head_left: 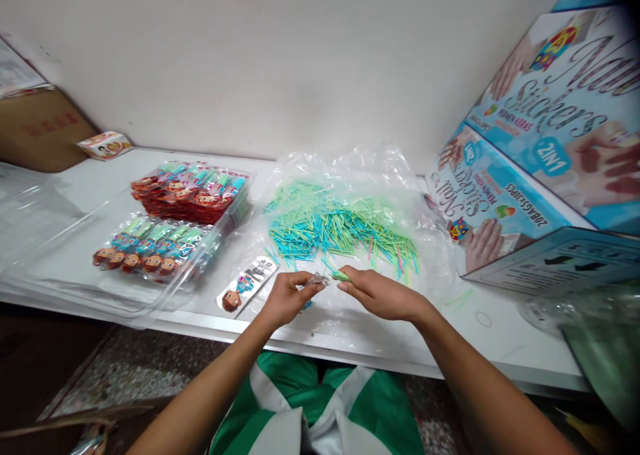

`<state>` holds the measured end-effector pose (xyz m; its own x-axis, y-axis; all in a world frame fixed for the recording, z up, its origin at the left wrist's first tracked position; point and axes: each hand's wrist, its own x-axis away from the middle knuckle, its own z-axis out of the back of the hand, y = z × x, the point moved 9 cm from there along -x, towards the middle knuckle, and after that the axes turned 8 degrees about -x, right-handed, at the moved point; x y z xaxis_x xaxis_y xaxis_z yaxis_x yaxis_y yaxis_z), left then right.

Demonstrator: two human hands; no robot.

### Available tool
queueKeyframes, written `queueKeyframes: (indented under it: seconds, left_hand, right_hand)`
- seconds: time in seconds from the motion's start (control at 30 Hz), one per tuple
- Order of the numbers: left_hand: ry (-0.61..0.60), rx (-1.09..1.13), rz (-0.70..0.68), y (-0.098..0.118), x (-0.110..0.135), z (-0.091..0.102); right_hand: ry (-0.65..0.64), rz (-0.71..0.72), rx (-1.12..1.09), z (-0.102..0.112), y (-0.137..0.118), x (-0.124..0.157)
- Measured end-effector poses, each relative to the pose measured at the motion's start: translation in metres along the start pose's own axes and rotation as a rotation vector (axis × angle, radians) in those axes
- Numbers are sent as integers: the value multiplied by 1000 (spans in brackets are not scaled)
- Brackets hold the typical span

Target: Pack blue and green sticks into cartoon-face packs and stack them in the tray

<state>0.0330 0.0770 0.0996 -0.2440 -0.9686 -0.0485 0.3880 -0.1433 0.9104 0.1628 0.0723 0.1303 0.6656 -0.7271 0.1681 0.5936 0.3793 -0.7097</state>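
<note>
Clear plastic wrapper [319,279] sits pinched between the thumb and fingers of the left hand [291,297], above the table's [375,348] front edge. The right hand [380,293] grips a light-green piece [341,276] just beside it, too small to identify surely. Behind both lies a heap of blue and green sticks [340,228] on a plastic bag [380,168]. The step in hand looks like bringing piece and wrapper together; the next move probably calls for lining up their ends while both pinches hold.
</note>
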Motion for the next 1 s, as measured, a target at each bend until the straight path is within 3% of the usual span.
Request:
queueKeyframes:
  seconds: [0.23, 0.4, 0.53, 0.77, 1.0]
  left_hand:
    - [-33, 130, 25, 2, 5, -9]
    - [-137, 280, 180, -13, 8, -24]
    - [-76, 247, 210, -24, 6, -22]
    - [12, 116, 157, -15, 9, -12]
    - [51, -139, -39, 8, 10, -1]
  right_hand:
    - [15, 14, 41, -6, 0, -1]
    - [58, 9, 63, -7, 2, -1]
    - [23, 25, 47, -9, -3, 2]
    - [-16, 38, 17, -6, -9, 6]
    - [-45, 51, 0, -7, -10, 7]
